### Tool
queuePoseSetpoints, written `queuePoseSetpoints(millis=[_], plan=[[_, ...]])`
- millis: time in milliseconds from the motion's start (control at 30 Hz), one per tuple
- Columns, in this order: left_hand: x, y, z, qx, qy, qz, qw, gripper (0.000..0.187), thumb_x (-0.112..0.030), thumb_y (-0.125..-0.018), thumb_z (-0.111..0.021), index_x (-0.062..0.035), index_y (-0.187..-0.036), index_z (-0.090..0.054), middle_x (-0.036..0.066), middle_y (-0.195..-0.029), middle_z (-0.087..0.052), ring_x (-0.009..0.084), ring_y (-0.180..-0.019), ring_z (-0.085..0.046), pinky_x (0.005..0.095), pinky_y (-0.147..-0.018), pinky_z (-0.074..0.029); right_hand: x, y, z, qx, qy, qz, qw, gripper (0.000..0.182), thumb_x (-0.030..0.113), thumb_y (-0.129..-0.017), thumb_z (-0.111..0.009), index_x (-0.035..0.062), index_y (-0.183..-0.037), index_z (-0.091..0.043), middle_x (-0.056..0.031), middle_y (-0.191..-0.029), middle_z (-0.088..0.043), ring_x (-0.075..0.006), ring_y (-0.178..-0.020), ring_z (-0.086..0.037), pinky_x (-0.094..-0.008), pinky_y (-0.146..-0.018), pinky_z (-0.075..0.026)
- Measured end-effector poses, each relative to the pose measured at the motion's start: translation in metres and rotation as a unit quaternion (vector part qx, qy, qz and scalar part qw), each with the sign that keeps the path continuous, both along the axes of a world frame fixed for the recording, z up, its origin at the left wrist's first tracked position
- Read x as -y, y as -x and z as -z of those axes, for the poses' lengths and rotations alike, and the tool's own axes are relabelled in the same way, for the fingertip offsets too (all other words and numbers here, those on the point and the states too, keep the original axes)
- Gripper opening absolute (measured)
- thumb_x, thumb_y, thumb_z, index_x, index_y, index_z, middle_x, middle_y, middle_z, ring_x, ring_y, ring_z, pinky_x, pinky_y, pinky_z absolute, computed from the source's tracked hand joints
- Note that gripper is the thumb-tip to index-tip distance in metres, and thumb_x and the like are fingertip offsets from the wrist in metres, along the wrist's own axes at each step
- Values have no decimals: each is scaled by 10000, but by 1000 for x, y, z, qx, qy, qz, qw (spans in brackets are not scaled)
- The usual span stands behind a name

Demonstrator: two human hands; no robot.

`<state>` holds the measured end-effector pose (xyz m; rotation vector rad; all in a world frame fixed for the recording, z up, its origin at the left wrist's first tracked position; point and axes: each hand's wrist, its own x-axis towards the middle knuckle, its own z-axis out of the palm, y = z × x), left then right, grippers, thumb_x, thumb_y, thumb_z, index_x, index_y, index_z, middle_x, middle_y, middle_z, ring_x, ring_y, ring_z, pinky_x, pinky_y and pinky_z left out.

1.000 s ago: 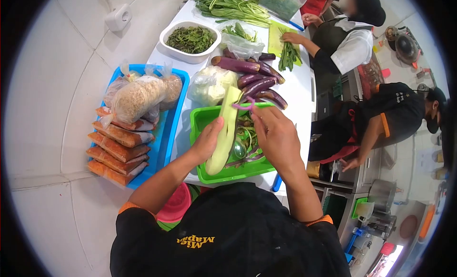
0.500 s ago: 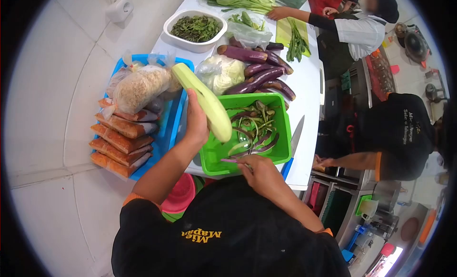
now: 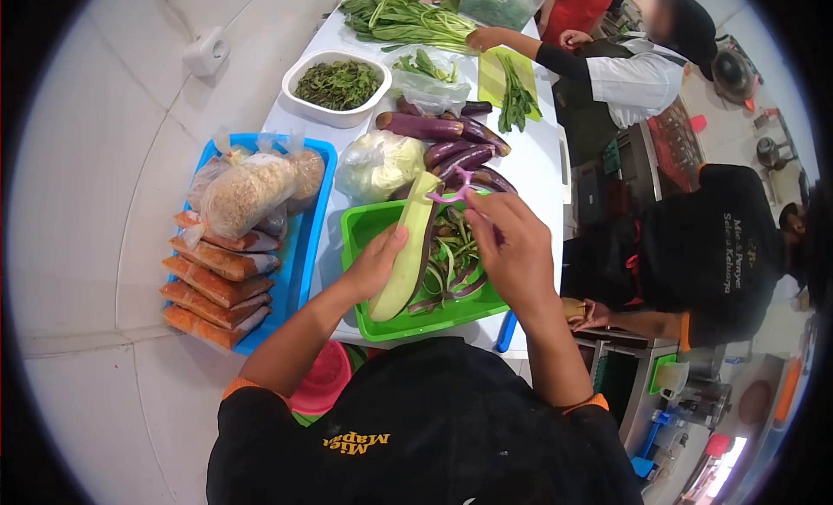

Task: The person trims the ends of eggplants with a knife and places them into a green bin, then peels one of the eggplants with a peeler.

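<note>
A mostly peeled, pale green eggplant [image 3: 403,266] with a dark purple strip along its right side is held by my left hand [image 3: 379,260], tilted over a green basin [image 3: 369,330]. My right hand [image 3: 514,240] grips a pink-purple peeler [image 3: 453,189] at the eggplant's upper end. Dark and pale peels [image 3: 455,249] lie in the basin below. Whole purple eggplants [image 3: 421,126] are piled just beyond it, beside a bagged cabbage [image 3: 382,165].
Left of the basin, a blue tray [image 3: 314,223] holds bagged food. A white tub of leaves [image 3: 338,85] and long greens [image 3: 408,21] lie farther back. A co-worker's hand [image 3: 486,39] touches the greens. A blue knife handle [image 3: 507,331] is at the basin's right.
My right hand has risen from the basin with the peeler to the eggplant's top. The eggplant has moved lower and turned, showing its purple strip.
</note>
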<state>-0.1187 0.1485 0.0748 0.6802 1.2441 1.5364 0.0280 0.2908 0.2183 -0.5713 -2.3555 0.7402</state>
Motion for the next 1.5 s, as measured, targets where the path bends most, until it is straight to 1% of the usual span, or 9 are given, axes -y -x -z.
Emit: queuePoseSetpoints(millis=[200, 267, 367, 600, 967, 1200, 1233, 1300, 1500], plan=[[4, 1, 10, -63, 5, -5, 998, 479, -408, -1133, -303, -42, -1286, -571, 58, -1054, -663, 136, -892, -631, 302, -807, -527, -1, 4, 12, 68, -84, 9, 994, 217, 182, -958, -660, 110, -1159, -699, -99, -1002, -672, -357, -750, -692, -462, -645, -572], [6, 4, 12, -57, 50, 15, 997, 518, -350, -1128, -384, -11, -1515, -445, 91, -1369, -600, 159, -1226, -553, 311, -1076, -418, 3, 0, 12, 89, -82, 24, 992, 199, 175, -959, -649, 100, -1138, -694, -112, -993, -666, -376, -757, -689, -476, -652, -572], [5, -3, 0, -67, 55, 9, 996, 521, -345, -1128, -384, -6, -1519, -440, 94, -1387, -591, 156, -1240, -547, 308, -1088, -406, 11, -5, 11, 110, -32, 32, 993, 190, 182, -969, -658, 98, -1133, -705, -128, -946, -656, -378, -787, -679, -467, -666, -548], [-1, 16, 14, 79, 42, -99, 991, 598, -516, -1114, -276, -35, -1137, -630, 62, -860, -676, 143, -747, -646, 313, -698, -539, 23, -20, 50, 176, 3, -14, 984, 131, 195, -962, -659, 81, -1009, -705, -142, -886, -645, -389, -792, -666, -500, -678, -535], [4, 23, 12, 47, 46, -141, 988, 620, -577, -1095, -274, -63, -1099, -620, 82, -838, -669, 179, -702, -649, 330, -652, -545, 10, -32, 55, 126, 166, -15, 978, 223, 198, -1004, -614, 42, -1159, -652, -221, -993, -709, -425, -909, -686, -475, -775, -542], [1, 18, 32, 56, 97, -122, 986, 541, -460, -1114, -364, -11, -1308, -595, 76, -1131, -661, 151, -1006, -619, 316, -904, -499, 8, -38, 60, 131, 247, 1, 960, 286, 237, -1025, -588, 47, -1238, -604, -200, -882, -679, -367, -784, -673, -448, -721, -517], [0, 15, 25, 35, 109, -135, 984, 543, -455, -1114, -371, -7, -1338, -578, 85, -1174, -651, 158, -1051, -609, 321, -943, -485, 7, -42, 66, 146, 229, -1, 962, 295, 231, -1035, -597, 41, -1261, -600, -147, -863, -682, -245, -739, -670, -367, -659, -514], [-1, 15, 30, 40, 129, -154, 979, 555, -448, -1112, -386, 4, -1389, -552, 112, -1261, -633, 190, -1146, -589, 342, -1034, -447, 5, -52, 75, 138, 252, 16, 958, 311, 243, -1034, -602, 43, -1272, -602, -142, -865, -683, -231, -721, -658, -358, -659, -512], [3, 21, 47, 128, 135, -166, 968, 531, -451, -1107, -391, -13, -1351, -566, 112, -1204, -656, 203, -1066, -634, 341, -958, -498, -11, -103, 100, 105, 297, 146, 938, 343, 302, -1026, -602, 18, -1210, -659, -176, -868, -693, -221, -668, -620, -361, -652, -500]])
